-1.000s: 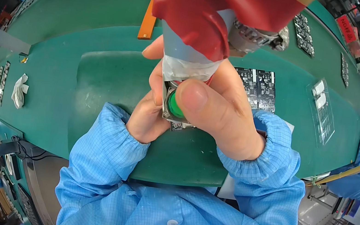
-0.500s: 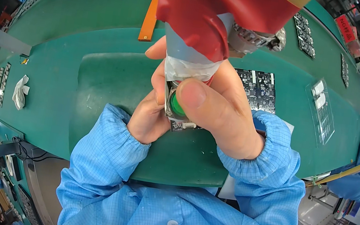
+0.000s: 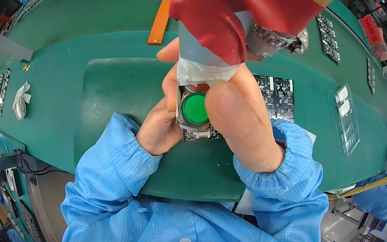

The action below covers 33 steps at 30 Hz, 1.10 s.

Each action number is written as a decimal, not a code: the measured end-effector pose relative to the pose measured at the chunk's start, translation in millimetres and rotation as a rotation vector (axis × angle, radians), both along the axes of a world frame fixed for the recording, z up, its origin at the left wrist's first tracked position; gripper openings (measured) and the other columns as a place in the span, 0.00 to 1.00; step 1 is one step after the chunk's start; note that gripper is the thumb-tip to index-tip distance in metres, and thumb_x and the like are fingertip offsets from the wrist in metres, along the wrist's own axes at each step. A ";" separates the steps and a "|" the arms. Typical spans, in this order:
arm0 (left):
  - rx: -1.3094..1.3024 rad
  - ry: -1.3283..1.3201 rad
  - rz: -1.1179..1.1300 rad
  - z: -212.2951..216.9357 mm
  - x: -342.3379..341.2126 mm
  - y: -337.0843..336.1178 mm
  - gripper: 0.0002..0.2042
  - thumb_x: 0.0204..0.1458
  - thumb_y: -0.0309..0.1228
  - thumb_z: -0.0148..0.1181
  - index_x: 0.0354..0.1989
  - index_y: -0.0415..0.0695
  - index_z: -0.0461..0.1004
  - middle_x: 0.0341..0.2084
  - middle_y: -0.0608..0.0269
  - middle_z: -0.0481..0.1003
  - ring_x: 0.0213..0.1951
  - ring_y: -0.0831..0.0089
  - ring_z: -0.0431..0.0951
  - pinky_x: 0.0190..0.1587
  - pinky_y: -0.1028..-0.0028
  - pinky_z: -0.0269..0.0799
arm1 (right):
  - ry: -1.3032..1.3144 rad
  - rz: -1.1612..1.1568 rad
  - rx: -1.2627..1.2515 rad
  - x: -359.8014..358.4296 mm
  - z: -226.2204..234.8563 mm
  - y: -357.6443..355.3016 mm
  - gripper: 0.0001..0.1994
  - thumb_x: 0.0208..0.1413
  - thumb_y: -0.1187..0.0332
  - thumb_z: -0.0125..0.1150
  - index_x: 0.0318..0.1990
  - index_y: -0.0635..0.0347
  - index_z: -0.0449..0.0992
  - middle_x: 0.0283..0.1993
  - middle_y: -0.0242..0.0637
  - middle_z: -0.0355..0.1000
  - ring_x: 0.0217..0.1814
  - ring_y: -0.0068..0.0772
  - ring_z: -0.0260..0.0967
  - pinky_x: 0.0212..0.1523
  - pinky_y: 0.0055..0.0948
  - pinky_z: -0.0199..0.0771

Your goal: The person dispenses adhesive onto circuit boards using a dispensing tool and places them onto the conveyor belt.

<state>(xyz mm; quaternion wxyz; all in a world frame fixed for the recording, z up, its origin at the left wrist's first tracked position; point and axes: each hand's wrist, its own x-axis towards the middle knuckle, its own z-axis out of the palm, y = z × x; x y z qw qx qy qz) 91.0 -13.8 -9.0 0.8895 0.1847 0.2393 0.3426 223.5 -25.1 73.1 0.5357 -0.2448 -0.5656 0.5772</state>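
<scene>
My right hand (image 3: 249, 114) is wrapped round a thick hand tool (image 3: 209, 48) covered in red and pale tape, its fingertips showing on the left side. On the tool's near end is a round green push button (image 3: 196, 109), with my thumb beside it. A metal hose clamp (image 3: 270, 40) sits on the tool's right side. My left hand (image 3: 158, 128) is below and left of the tool; its fingers are hidden behind it. Next to that hand, a populated circuit board (image 3: 204, 135) shows partly under the tool. The tool's far end and working tip are out of sight.
More circuit boards (image 3: 277, 97) lie behind my right hand on the green mat (image 3: 118, 89). A clear plastic tray (image 3: 346, 121) is at right, a crumpled white wipe (image 3: 21, 100) at left, an orange strip (image 3: 160, 18) beyond. Boards (image 3: 328, 38) rest at far right. Co-workers in blue sit at both sides.
My right thumb has moved off the green button to the right, so the button's face now shows. The tool and my left hand have hardly moved.
</scene>
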 end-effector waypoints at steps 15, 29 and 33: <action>0.117 -0.076 -0.030 18.8 -8.9 3.5 0.26 0.52 0.36 0.47 0.57 0.38 0.48 0.50 0.55 0.60 0.52 0.64 0.63 0.53 0.65 0.60 | 0.028 -0.004 -0.016 5.7 -2.2 3.0 0.27 0.52 0.55 0.50 0.52 0.66 0.56 0.38 0.33 0.64 0.39 0.20 0.61 0.38 0.21 0.62; 0.185 -0.057 0.007 4.6 -11.6 4.6 0.28 0.52 0.38 0.46 0.57 0.37 0.47 0.51 0.55 0.60 0.52 0.65 0.63 0.54 0.66 0.59 | 0.106 0.068 -0.071 3.7 -0.2 1.9 0.23 0.53 0.65 0.51 0.54 0.64 0.55 0.38 0.31 0.64 0.37 0.17 0.60 0.37 0.20 0.62; 0.151 -0.008 0.036 7.4 -9.7 4.9 0.27 0.53 0.37 0.45 0.57 0.36 0.47 0.51 0.55 0.60 0.52 0.65 0.63 0.55 0.66 0.59 | 0.061 0.011 -0.030 4.1 -0.4 2.9 0.24 0.53 0.64 0.51 0.54 0.65 0.54 0.37 0.32 0.63 0.34 0.15 0.61 0.33 0.18 0.63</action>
